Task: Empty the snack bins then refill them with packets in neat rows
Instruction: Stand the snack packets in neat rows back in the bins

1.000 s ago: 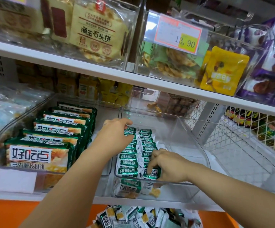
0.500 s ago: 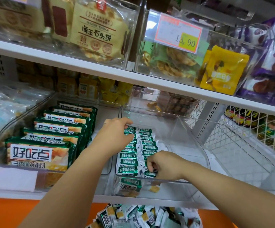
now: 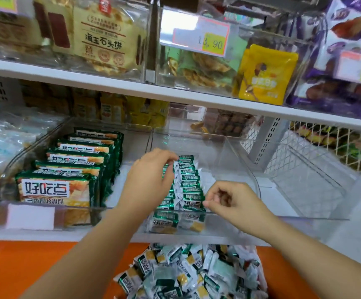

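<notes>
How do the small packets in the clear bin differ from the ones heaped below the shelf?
The binned packets stand overlapped in two neat rows, green tops up; the heaped packets lie jumbled, facing every way. The left hand rests on the binned packets; nothing touches the heaped packets. Both are small green-and-white wrappers.

A price tag (image 3: 203, 37) reads 13.90, a beige packet (image 3: 106, 37) 海玉石头饼, and the front green packet (image 3: 54, 188) 好吃点.

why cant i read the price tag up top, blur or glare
Head view: mostly motion blur, the price tag is smeared though 13,90 shows; glare whitens the clear plastic at its upper left; the packet rows lower down are sharper.
</notes>
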`<state>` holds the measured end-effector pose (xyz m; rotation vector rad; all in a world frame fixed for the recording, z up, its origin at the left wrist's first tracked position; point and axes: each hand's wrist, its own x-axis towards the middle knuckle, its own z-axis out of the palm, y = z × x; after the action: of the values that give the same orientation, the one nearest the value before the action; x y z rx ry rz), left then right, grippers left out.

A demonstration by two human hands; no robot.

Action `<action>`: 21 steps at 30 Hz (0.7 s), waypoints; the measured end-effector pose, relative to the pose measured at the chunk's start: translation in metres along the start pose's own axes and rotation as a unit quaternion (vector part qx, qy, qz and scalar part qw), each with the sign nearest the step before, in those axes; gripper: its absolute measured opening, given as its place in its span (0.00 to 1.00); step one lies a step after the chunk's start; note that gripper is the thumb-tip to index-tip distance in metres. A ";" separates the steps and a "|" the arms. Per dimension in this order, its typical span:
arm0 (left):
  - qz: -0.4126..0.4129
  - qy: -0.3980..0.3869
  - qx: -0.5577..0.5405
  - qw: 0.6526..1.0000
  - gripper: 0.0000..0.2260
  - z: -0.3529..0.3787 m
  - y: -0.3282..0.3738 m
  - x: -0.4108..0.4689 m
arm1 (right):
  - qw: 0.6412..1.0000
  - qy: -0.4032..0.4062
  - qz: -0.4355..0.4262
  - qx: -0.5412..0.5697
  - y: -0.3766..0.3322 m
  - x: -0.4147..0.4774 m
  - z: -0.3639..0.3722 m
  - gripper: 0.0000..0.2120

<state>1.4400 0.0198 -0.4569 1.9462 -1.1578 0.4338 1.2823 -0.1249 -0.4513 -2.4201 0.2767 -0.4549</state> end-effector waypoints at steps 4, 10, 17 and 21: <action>0.168 -0.039 0.077 0.982 0.10 0.014 0.019 -0.041 | 1.000 0.014 -0.023 0.013 0.016 -0.048 0.011 0.13; 0.215 -0.255 0.097 0.938 0.10 0.056 0.016 -0.114 | 0.971 -0.176 0.055 -0.150 0.080 -0.081 0.039 0.03; -0.098 -0.517 0.087 0.846 0.17 0.125 -0.018 -0.170 | 0.877 -0.382 0.224 -0.186 0.157 -0.117 0.068 0.19; -0.116 -0.599 0.109 0.785 0.31 0.146 -0.047 -0.191 | 0.866 -0.411 0.236 -0.159 0.167 -0.121 0.092 0.32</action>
<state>1.3655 0.0258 -0.6899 2.5656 -1.5754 -1.0322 1.1931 -0.1633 -0.6554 -2.4838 0.5632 0.8928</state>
